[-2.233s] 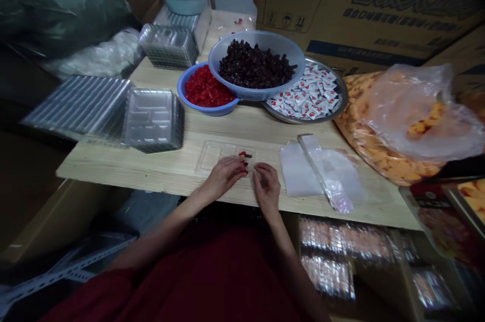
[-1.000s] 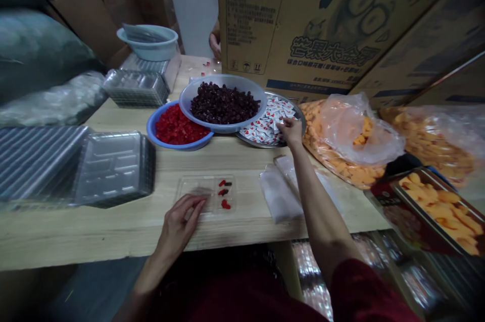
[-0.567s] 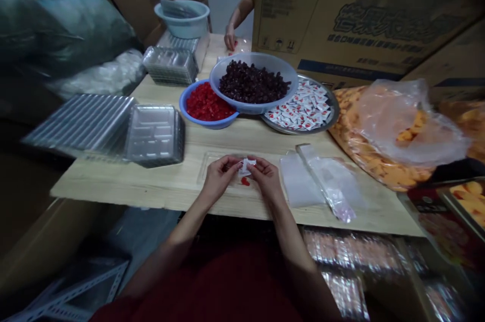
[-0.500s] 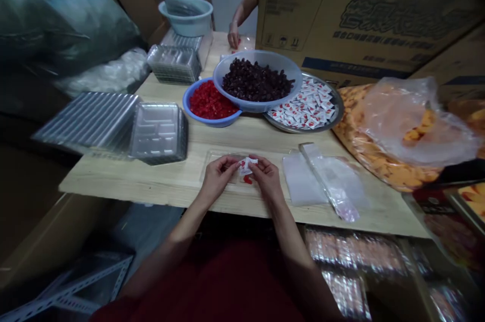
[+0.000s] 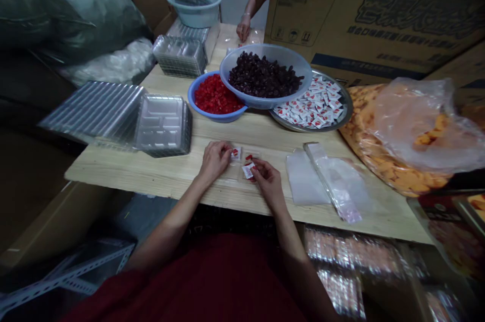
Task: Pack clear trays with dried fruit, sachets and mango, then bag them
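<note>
A clear plastic tray (image 5: 232, 174) with compartments lies on the wooden table in front of me. My left hand (image 5: 216, 159) is over its left part, fingers closed at the edge of a small white-and-red sachet (image 5: 235, 153). Another white-and-red sachet (image 5: 248, 170) is pinched between the thumb and fingers of my right hand (image 5: 267, 178), over the tray's right part. Some red pieces (image 5: 249, 157) show in the tray just beyond that sachet. The hands are apart, and part of the tray is hidden beneath them.
Behind the tray stand a blue bowl of red pieces (image 5: 215, 96), a bowl of dark dried fruit (image 5: 229, 91) and a metal basin of sachets (image 5: 345, 110). Stacked clear trays (image 5: 161, 125) are at left, plastic bags (image 5: 337, 180) at right. Another person's hand (image 5: 243, 28) works at the back.
My hands, together on one sachet before, have separated. Each is now at its own sachet, the left one farther left over the tray. The view has shifted slightly.
</note>
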Tool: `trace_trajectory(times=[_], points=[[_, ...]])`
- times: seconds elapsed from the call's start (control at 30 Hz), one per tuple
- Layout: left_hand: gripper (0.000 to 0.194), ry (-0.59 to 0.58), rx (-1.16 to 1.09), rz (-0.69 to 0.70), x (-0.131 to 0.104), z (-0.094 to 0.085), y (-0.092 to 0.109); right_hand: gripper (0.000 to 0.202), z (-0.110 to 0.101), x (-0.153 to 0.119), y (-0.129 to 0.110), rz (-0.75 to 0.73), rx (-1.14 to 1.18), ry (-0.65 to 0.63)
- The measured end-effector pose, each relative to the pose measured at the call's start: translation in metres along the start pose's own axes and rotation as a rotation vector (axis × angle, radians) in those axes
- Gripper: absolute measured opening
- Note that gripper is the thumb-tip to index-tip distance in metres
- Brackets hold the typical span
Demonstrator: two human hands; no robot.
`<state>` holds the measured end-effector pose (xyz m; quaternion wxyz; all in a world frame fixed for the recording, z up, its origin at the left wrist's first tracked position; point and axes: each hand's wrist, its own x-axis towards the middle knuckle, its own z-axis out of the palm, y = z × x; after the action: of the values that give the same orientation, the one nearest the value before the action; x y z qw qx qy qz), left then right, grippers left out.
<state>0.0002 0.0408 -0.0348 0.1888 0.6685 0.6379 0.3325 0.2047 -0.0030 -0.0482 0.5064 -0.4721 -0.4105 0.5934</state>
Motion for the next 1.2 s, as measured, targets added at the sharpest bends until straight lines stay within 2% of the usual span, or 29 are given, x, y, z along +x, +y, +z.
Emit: trace_trajectory(times=[0.1, 0.2, 0.3, 0.4, 0.47, 0.53, 0.63, 0.73, 0.9, 1.0, 1.1, 1.2], points=[[0.010, 0.030, 0.085, 0.043, -0.003, 0.008, 0.001, 0.020, 0.008, 0.000, 0.003, -0.089, -0.154, -0.015], [0.018, 0.098, 0.001, 0.065, -0.010, -0.001, 0.003, 0.010, 0.013, 0.006, 0.003, -0.201, -0.356, -0.065], [0.019, 0.065, -0.144, 0.029, -0.020, -0.014, 0.002, 0.013, 0.023, 0.014, 0.007, -0.294, -0.466, -0.141], [0.021, 0.065, -0.183, -0.029, -0.030, -0.023, 0.001, 0.018, 0.037, 0.017, 0.014, -0.341, -0.630, -0.184], [0.019, 0.070, -0.147, -0.005, -0.037, -0.025, 0.000, 0.020, 0.044, 0.015, 0.017, -0.379, -0.745, -0.157], [0.019, 0.012, -0.079, 0.065, -0.044, -0.026, 0.001, 0.022, 0.046, 0.011, 0.020, -0.427, -0.805, -0.109], [0.020, -0.128, 0.035, 0.138, -0.053, -0.022, 0.002, 0.027, 0.041, 0.003, 0.021, -0.471, -0.835, -0.081], [0.024, -0.174, 0.098, 0.150, -0.058, -0.016, 0.002, 0.027, 0.034, -0.003, 0.022, -0.473, -0.881, -0.098], [0.025, -0.166, 0.146, 0.177, -0.059, -0.008, 0.003, 0.025, 0.027, -0.009, 0.019, -0.483, -0.888, -0.070], [0.027, -0.105, 0.119, 0.188, -0.057, -0.008, 0.003, 0.022, 0.019, -0.015, 0.012, -0.522, -0.842, -0.017], [0.028, -0.040, 0.108, 0.166, -0.052, -0.008, 0.000, 0.020, 0.002, -0.025, -0.001, -0.520, -0.815, 0.082], [0.028, -0.034, 0.111, 0.180, -0.045, -0.008, -0.002, 0.020, -0.028, -0.031, -0.025, -0.549, -0.788, 0.185]])
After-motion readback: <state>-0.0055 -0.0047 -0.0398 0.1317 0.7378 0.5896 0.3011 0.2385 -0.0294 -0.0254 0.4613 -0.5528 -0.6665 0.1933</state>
